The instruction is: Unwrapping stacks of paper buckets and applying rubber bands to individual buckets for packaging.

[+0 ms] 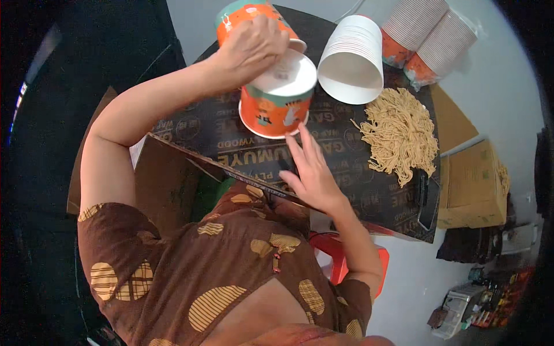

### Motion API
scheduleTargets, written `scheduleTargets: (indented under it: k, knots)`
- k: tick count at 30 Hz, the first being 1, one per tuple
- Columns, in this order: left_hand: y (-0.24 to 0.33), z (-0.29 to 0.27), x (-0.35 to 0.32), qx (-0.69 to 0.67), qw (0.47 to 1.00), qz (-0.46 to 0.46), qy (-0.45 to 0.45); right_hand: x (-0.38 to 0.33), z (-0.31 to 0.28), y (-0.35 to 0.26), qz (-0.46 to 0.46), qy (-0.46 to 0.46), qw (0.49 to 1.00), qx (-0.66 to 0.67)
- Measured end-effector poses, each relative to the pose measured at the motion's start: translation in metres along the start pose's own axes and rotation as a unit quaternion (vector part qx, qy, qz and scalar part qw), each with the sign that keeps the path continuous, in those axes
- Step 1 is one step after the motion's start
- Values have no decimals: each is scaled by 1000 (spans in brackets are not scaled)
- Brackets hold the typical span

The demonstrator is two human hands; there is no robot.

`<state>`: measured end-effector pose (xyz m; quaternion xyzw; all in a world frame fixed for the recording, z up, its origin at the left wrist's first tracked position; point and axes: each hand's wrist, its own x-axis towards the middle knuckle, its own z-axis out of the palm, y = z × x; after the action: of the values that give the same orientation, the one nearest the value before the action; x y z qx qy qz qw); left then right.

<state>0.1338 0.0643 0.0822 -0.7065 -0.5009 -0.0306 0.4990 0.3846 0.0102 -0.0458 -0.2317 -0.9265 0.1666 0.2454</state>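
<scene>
An orange paper bucket with a green band stands bottom-up on the dark table, its white base facing me and its white lip against the tabletop. My left hand is above its far left side, fingers curled closed; what they grip is hidden. Just beyond, partly covered by that hand, a second orange and green paper bucket is tilted, with part of its white rim showing at the right. My right hand lies open with fingers spread, its fingertips at the near lip of the front bucket.
Nested white paper buckets lie at the back, openings toward me. Wrapped stacks of orange buckets lie behind, far right. A heap of dry noodles rests on the dark plywood table. A cardboard box and a red stool are beside it.
</scene>
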Motion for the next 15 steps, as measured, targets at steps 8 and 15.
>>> scheduleTargets:
  k: [8, 15]
  knots:
    - [25, -28, -8, -82, 991, 48, 96, 38, 11, 12, 5, 18, 999, -39]
    - [31, -14, -12, -72, 988, 62, 122, 45, 14, 3, -3, -3, 998, -61]
